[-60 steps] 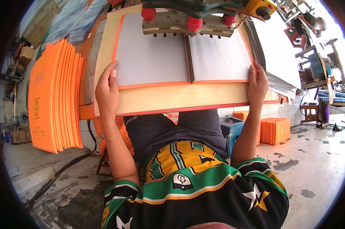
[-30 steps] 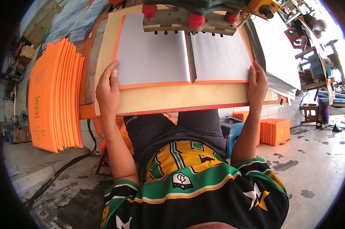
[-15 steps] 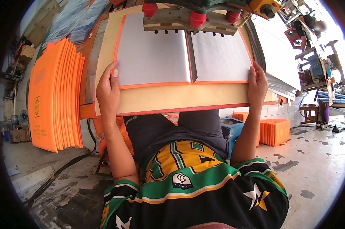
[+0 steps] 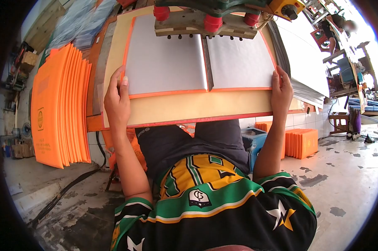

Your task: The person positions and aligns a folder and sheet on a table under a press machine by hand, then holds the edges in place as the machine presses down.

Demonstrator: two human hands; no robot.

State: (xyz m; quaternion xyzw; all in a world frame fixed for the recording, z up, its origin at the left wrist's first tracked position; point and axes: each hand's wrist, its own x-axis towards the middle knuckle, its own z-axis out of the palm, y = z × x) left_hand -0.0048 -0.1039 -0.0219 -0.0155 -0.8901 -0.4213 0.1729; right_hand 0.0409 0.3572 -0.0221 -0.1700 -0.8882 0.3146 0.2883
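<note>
Gripping the orange-edged sheet (image 4: 168, 62) at its side edges, the left hand (image 4: 118, 98) and right hand (image 4: 282, 90) are partly closed, thumbs up. The sheet lies open between them (a dark strip (image 4: 207, 65) down its middle), beneath the machine head (image 4: 205, 24).

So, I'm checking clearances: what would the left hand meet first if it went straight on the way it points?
Most likely the open orange-edged cover, whose left edge the left hand is touching; depth is hard to judge.

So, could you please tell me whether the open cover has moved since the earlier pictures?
No, the cover shows no visible shift against the tan board beneath.
</note>
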